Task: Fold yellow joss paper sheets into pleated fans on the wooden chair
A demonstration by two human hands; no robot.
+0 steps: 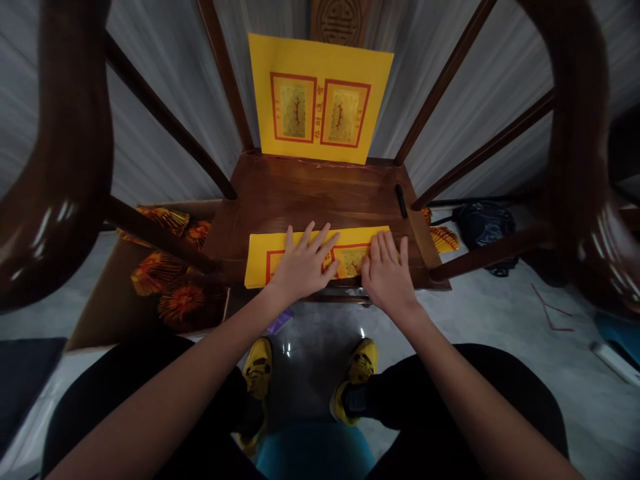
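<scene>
A folded yellow paper (257, 257) with red borders and gold panels lies along the front edge of a brown wooden chair seat (310, 193). Flat on its middle rests my left hand (303, 263), fingers spread. My right hand (389, 275) presses on the paper's right end, its fingers mostly side by side and stretched out, the thumb side partly hidden. Behind them a yellow sheet (320, 100) with two red-framed gold panels and red characters stands upright against the chair back.
A black pen (401, 201) lies at the seat's right. Glossy curved armrests (583, 133) rise on both sides. A cardboard box (107, 293) with folded red and yellow paper pieces (183, 303) is at left. A dark bag (485, 233) sits on the floor at right.
</scene>
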